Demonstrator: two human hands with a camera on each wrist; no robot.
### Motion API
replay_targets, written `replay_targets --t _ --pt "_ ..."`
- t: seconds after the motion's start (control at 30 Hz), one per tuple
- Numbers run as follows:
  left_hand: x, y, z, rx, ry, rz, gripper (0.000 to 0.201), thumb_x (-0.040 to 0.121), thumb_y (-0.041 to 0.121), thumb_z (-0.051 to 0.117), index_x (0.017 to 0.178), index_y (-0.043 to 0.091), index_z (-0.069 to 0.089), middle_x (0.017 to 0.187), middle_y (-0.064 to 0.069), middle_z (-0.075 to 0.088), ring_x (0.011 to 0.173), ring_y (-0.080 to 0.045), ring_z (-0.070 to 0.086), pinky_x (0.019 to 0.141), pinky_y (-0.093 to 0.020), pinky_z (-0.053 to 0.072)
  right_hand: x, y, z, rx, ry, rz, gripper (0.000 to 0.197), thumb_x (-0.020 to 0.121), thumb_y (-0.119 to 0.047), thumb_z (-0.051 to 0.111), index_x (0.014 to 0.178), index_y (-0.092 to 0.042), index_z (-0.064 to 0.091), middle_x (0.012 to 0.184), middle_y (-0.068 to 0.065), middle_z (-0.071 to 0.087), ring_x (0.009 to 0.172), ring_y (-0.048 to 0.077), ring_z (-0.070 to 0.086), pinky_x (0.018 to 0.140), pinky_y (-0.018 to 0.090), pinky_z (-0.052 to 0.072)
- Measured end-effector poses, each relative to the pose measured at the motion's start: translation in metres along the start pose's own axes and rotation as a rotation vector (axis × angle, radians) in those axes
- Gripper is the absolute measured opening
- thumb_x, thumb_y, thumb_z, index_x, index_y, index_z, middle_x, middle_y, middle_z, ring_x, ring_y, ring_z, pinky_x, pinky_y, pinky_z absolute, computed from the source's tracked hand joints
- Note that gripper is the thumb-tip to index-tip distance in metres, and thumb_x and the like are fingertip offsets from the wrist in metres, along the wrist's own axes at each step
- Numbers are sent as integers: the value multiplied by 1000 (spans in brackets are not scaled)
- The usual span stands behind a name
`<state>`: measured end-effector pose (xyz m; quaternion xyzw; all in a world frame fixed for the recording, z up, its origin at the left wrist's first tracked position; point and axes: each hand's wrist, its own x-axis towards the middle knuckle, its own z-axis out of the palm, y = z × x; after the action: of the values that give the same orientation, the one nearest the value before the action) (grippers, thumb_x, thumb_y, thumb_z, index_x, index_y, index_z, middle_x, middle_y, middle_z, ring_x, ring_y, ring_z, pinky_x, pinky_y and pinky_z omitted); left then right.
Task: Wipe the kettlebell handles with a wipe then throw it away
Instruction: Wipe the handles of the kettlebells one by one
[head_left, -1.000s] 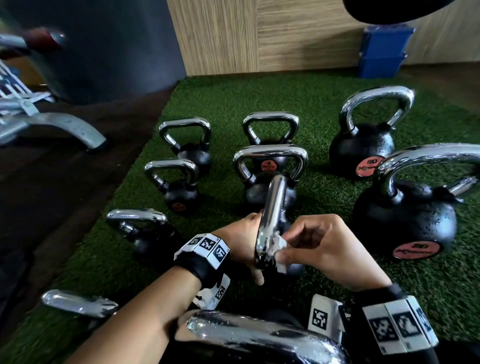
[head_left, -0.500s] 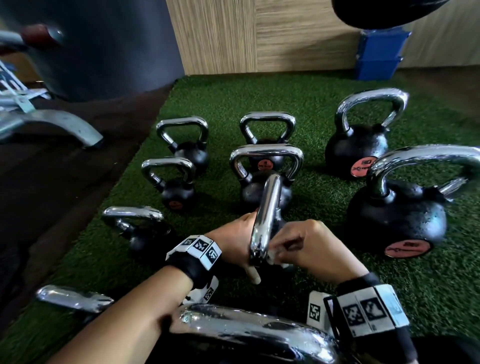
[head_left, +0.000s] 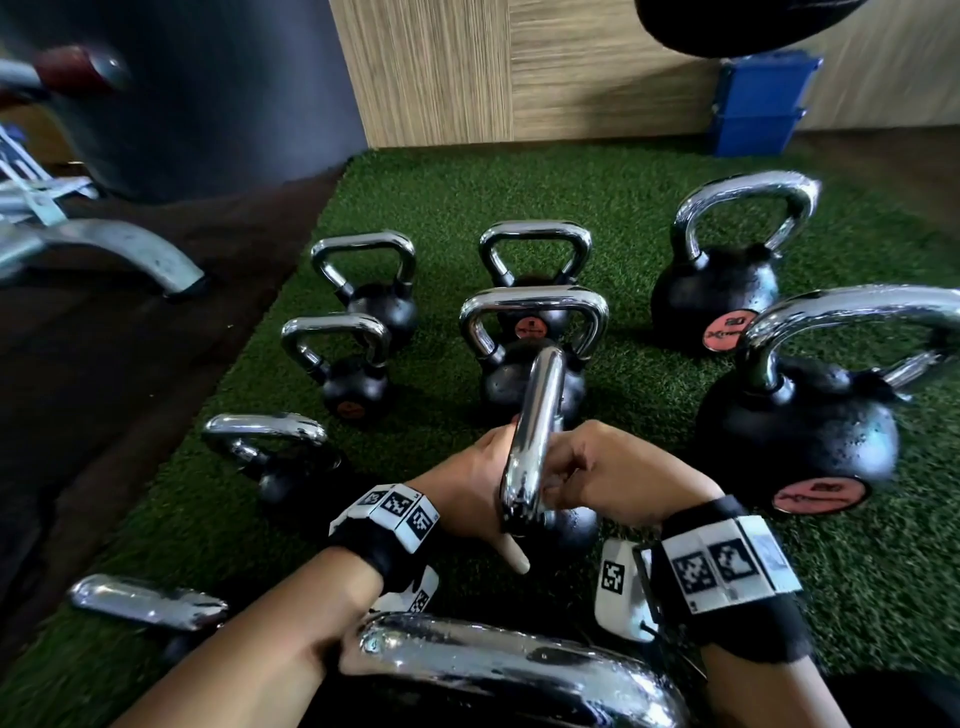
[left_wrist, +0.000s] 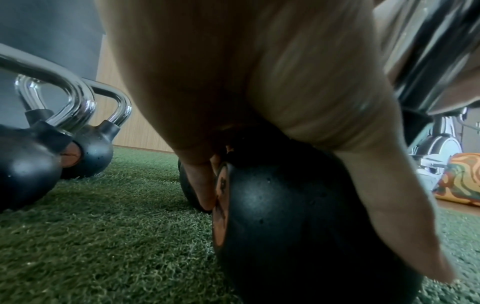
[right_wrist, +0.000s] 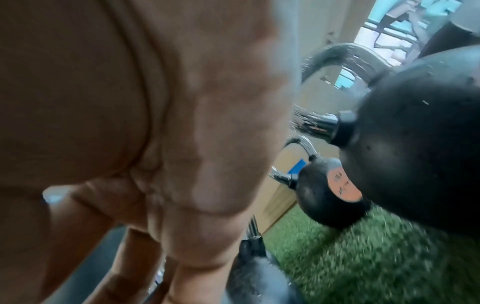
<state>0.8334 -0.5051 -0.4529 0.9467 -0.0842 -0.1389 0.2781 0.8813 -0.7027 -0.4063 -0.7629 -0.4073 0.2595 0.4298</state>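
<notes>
Kettlebell handle (head_left: 535, 431) mid-wipe at 6 o'clock.
Our left hand (head_left: 467, 483) steadies it, our right hand (head_left: 608, 478) pinches the hidden wipe; it may slip out.

The small black kettlebell with a chrome handle (head_left: 535, 441) stands on the green artificial turf (head_left: 597, 208), the left hand (head_left: 467, 483) at its left, the right hand (head_left: 613, 478) at its right, the blue plastic bin (head_left: 758, 104) far behind it.

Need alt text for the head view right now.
Both hands, left hand and right hand, grip the chrome handle of a small black kettlebell on green artificial turf; other chrome-handled black kettlebells stand around it.
</notes>
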Motion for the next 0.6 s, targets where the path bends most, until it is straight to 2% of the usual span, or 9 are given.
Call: replay_targets --t 0.07,0.17,0.23,0.3,0.37,0.4,0.47,0.53,0.6 --pt "1 -2 1 -11 -1 -2 147 37 35 106 158 21 24 160 3 23 147 -10 26 117 -13 23 4 2 0 -45 -24 31 37 80 -2 77 68 -37 73 78 -20 70 70 -5 60 68 11 45" --pt "0 -5 2 -52 7 18 150 37 33 106 160 19 20 162 2 23 151 -13 25 124 -24 25 3 3 -3 122 -39 -21 42 79 4 78 72 -37 77 86 -13 75 79 -1 66 74 16 51" --pt "1 -7 3 -54 11 46 147 39 34 106 159 20 22 158 8 22 148 -10 24 122 -20 23 0 8 -3 253 -60 -80 27 79 6 78 85 -20 81 88 -7 76 81 2 67 75 17 53" --pt "3 -7 5 65 -28 82 139 44 44 102 159 23 26 155 10 22 144 -10 21 120 -17 20 -1 18 1 394 -66 -127 16 79 6 77 92 -4 78 88 -2 75 79 6 66 73 18 54" --pt "6 -4 5 169 -80 84 131 50 53 97 159 27 28 162 1 24 148 -18 23 124 -28 22 -3 27 9 590 -32 -135 16 79 6 75 93 0 77 86 7 74 73 11 67 69 21 55" --pt "8 -3 4 207 -91 105 130 50 57 96 159 31 29 163 2 24 148 -20 23 125 -31 21 -3 31 13 673 3 -141 16 78 6 74 93 2 76 84 11 74 70 12 67 67 22 55" --pt "9 -2 3 212 -85 155 132 47 58 96 159 37 29 165 7 20 150 -17 19 127 -31 19 -1 35 22 812 74 -164 18 78 6 74 96 8 74 81 14 74 67 14 69 65 22 56" --pt "8 -2 2 129 -61 151 137 44 52 100 159 32 30 166 8 19 153 -16 16 127 -32 18 1 38 25 904 125 -159 20 76 6 74 96 10 72 82 16 74 67 16 71 65 23 57" --pt "7 -3 3 140 -61 130 135 46 52 99 159 31 29 167 6 18 154 -17 14 128 -32 18 2 38 24 943 126 -131 20 74 9 74 93 9 70 82 19 74 67 20 72 63 26 59"
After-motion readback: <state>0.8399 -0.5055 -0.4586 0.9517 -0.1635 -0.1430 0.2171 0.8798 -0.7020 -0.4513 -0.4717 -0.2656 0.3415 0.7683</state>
